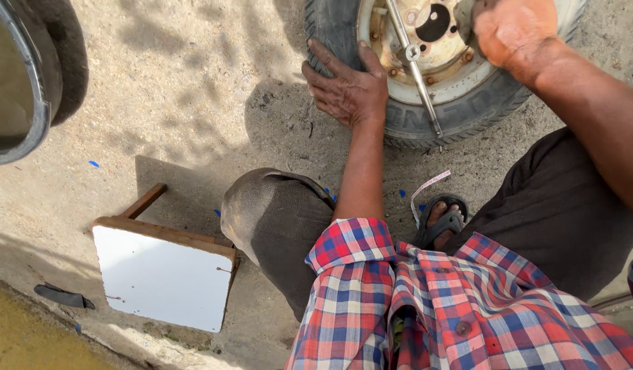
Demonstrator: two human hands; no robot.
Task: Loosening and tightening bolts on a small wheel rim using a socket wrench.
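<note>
L hand (347, 85) flat on tyre (460, 113), R hand (512, 31) gripping wheel rim (398, 41).

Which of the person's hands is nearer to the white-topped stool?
Left. The left hand grips the tyre on the side toward the white-topped stool; the right hand rests on the wheel's far side.

Ground: I see rough sandy concrete floor (193, 89), sunlit with shadows | Wheel: tyre on pale rim (460, 89) rests on it at top | Stool: small white-topped wooden stool (162, 270) stands at lower left | Scraps: black strip (63, 297) by the edge, blue flecks (93, 164), pink-white tape (426, 188) beside my sandalled foot (443, 220)
</note>
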